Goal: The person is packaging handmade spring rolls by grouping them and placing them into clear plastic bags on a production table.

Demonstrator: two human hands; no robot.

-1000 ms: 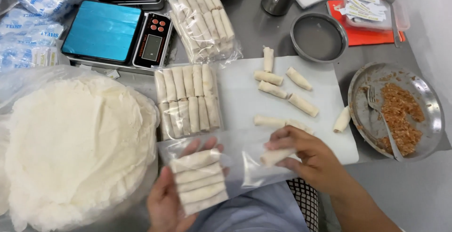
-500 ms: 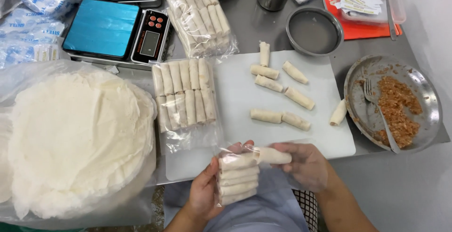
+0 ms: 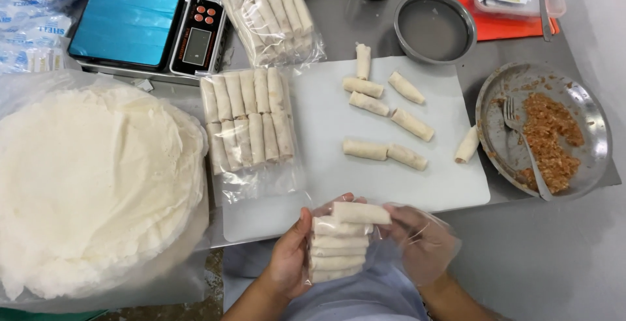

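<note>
My left hand (image 3: 290,252) grips the side of a clear plastic bag (image 3: 339,249) holding a stack of several pale spring rolls. My right hand (image 3: 420,239) is inside the bag's open plastic, fingers on the topmost spring roll (image 3: 362,213), which lies across the stack. Both hands are just in front of the white cutting board (image 3: 398,184). Several loose spring rolls (image 3: 385,151) lie on the board beyond my hands.
Two filled bags of rolls (image 3: 248,122) lie left of the board. A stack of round wrappers (image 3: 91,184) sits at left, a blue scale (image 3: 147,24) behind. A metal plate with filling (image 3: 548,135) and a fork (image 3: 525,151) stands right, a metal bowl (image 3: 435,28) behind.
My right hand picked a roll off the board and brought it to the bag. The bag was lifted from the board edge toward me and now stands upright in my left hand.
</note>
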